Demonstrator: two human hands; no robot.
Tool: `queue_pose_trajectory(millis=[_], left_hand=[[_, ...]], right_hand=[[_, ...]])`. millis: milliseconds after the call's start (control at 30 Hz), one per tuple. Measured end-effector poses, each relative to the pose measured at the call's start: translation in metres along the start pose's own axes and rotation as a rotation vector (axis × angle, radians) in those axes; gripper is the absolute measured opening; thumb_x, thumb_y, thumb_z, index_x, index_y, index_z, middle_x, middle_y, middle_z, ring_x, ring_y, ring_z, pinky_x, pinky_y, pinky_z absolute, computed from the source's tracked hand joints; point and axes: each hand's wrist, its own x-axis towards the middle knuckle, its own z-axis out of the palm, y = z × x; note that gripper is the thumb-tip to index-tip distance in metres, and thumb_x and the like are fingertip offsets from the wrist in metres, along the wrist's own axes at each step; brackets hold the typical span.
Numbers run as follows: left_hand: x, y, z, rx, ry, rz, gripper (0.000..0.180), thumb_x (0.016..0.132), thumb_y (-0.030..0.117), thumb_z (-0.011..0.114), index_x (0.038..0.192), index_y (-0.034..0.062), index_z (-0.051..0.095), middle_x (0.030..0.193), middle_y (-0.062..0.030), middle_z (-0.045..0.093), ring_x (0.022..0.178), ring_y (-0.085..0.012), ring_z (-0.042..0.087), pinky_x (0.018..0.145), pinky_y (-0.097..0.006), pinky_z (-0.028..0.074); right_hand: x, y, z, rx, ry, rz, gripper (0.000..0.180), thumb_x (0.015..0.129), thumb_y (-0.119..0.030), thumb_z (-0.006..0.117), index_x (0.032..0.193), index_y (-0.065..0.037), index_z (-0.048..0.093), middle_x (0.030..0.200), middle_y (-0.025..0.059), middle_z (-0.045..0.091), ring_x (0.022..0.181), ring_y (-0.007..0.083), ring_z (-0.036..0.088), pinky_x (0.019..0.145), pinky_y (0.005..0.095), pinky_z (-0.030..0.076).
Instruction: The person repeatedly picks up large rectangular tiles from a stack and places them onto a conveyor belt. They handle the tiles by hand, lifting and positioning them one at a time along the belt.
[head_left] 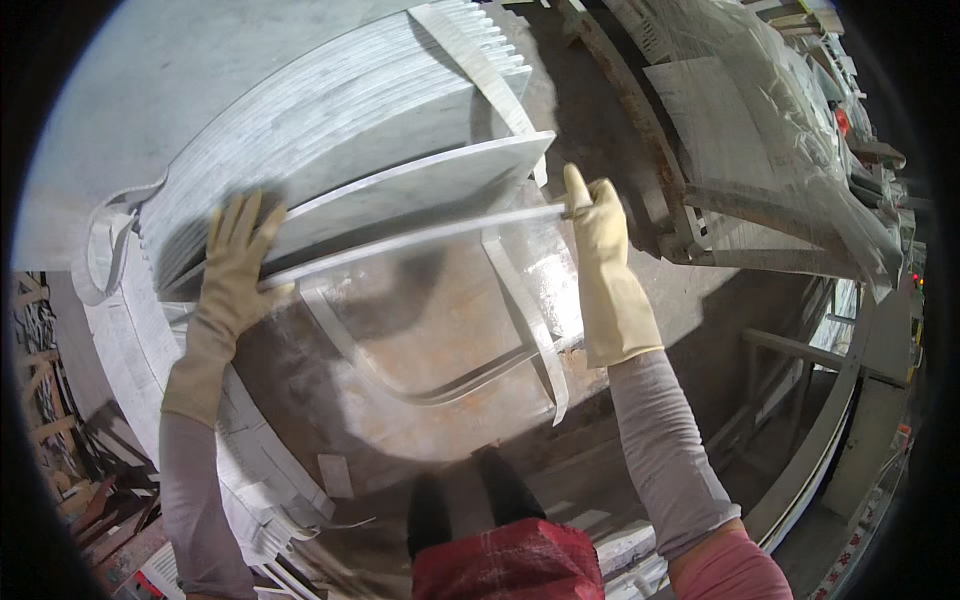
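Both my hands wear cream rubber gloves. My left hand (232, 262) spreads its fingers over the left ends of the front slabs; its thumb lies at the near side of the foremost one. My right hand (598, 218) is closed around the right end of that foremost stone slab (420, 238), a thin grey-white piece standing on edge, apart from those behind it. Just behind, a second slab (420, 190) leans toward the stack, its right end free. Further back, several similar slabs stand packed in a row (330, 105), with a pale strap (475, 70) lying across them.
Loose pale straps (520, 300) trail over the wet brownish floor (420, 310) before me. Rows of slab edges (265, 450) run along my left. To the right stand wooden frames (770, 225) and plastic-wrapped slabs (740, 110). A large pale slab surface (220, 50) fills the far left.
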Motion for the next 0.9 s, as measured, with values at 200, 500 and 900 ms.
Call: queue_pose_trajectory(millis=[200, 500, 900], left_hand=[[-0.039, 0.068, 0.023, -0.124, -0.133, -0.092, 0.056, 0.083, 0.025, 0.078, 0.136, 0.0155, 0.064, 0.139, -0.0167, 0.061, 0.128, -0.0364, 0.058, 0.110, -0.052, 0.044], [-0.049, 0.117, 0.037, 0.194, -0.805, -0.218, 0.017, 0.084, 0.007, 0.070, 0.099, 0.0105, 0.078, 0.104, -0.0149, 0.077, 0.100, -0.0345, 0.075, 0.086, -0.046, 0.059], [-0.106, 0.230, 0.003, 0.115, -1.109, -0.081, 0.026, 0.088, 0.033, 0.068, 0.097, 0.0099, 0.074, 0.096, -0.0153, 0.076, 0.090, -0.0373, 0.075, 0.082, -0.048, 0.059]], right_hand=[[-0.038, 0.043, -0.011, 0.170, -0.048, 0.094, 0.054, 0.101, -0.038, 0.069, 0.131, 0.006, 0.059, 0.122, 0.0220, 0.071, 0.113, 0.0245, 0.066, 0.104, 0.0355, 0.048], [-0.085, 0.078, 0.013, 1.021, -0.063, 0.753, 0.048, 0.098, -0.023, 0.070, 0.137, 0.001, 0.055, 0.119, 0.0195, 0.067, 0.099, 0.0301, 0.070, 0.072, 0.0424, 0.061], [-0.170, 0.166, -0.124, 0.956, -0.059, 0.443, 0.065, 0.102, -0.050, 0.060, 0.141, 0.002, 0.057, 0.123, 0.0240, 0.070, 0.098, 0.0331, 0.072, 0.078, 0.0429, 0.060]])
